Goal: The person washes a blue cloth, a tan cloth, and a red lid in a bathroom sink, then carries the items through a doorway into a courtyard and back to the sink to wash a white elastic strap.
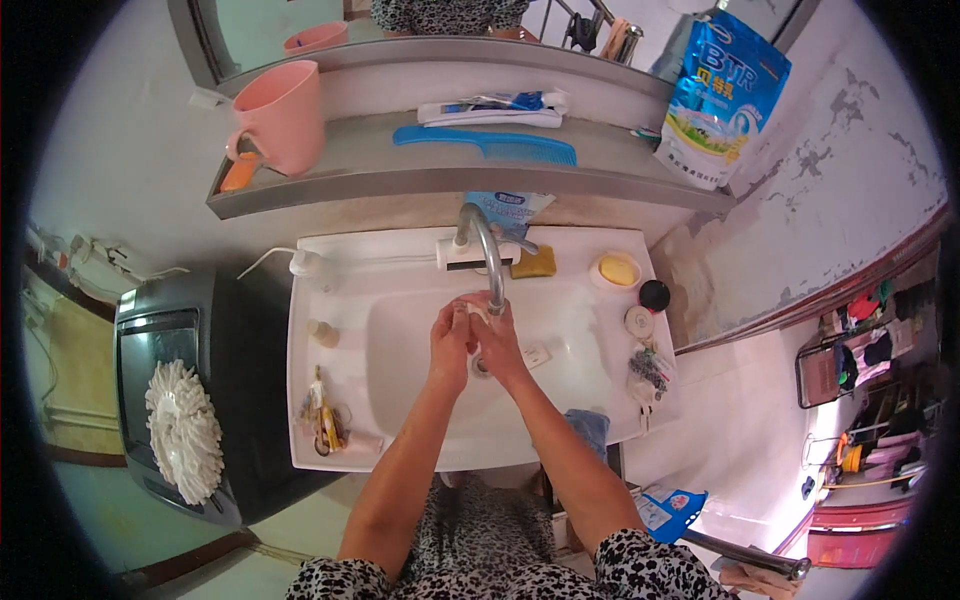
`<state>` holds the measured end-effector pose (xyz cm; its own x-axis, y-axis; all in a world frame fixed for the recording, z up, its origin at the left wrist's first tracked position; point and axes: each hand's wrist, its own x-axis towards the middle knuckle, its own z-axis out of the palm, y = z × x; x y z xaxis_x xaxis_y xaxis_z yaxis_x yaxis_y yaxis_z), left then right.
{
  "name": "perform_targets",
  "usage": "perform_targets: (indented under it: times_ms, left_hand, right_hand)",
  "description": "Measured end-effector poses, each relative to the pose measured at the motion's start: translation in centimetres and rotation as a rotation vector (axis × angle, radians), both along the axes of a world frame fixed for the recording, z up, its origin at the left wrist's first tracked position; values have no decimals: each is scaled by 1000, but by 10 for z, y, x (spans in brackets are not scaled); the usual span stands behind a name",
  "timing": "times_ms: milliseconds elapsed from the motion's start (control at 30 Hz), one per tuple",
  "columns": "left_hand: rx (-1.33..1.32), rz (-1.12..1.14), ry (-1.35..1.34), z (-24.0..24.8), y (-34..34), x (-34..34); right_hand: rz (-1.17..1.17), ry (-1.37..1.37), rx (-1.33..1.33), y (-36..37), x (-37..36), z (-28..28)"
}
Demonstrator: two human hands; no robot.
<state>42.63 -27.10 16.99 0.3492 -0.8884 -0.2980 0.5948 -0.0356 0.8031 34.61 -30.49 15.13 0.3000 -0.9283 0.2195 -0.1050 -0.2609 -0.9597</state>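
Observation:
My left hand [451,338] and my right hand [500,342] are together over the white washbasin [405,395], just below the spout of the curved metal faucet [489,262]. Both hands are closed, with their fingers curled in and touching each other. Something pale shows between them, but I cannot make out whether it is water, foam or an object. Under my hands lies the drain [482,366], partly covered by my right hand. A small pale rectangular piece [537,355] is beside it in the bowl.
A yellow-brown block [533,262] sits behind the faucet; a dish holds yellow soap [617,269]. Small items line both basin sides. On the shelf above are a pink mug [283,118], a blue comb [485,145] and a blue-and-white pouch [718,100]. A dark appliance [250,400] stands left.

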Motion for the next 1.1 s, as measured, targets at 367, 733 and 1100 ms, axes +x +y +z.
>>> perform_targets:
  times_ms: [367, 733, 1100]
  left_hand:
    - [276, -349, 269, 15, -19, -16]
    - [-89, -372, 146, 8, -7, -15]
    - [40, -292, 524, -10, -16, -9]
  right_hand:
    - [-13, -529, 577, 3, -23, 7]
    - [102, -772, 620, 13, -24, 25]
    - [-101, -189, 448, 12, -18, 6]
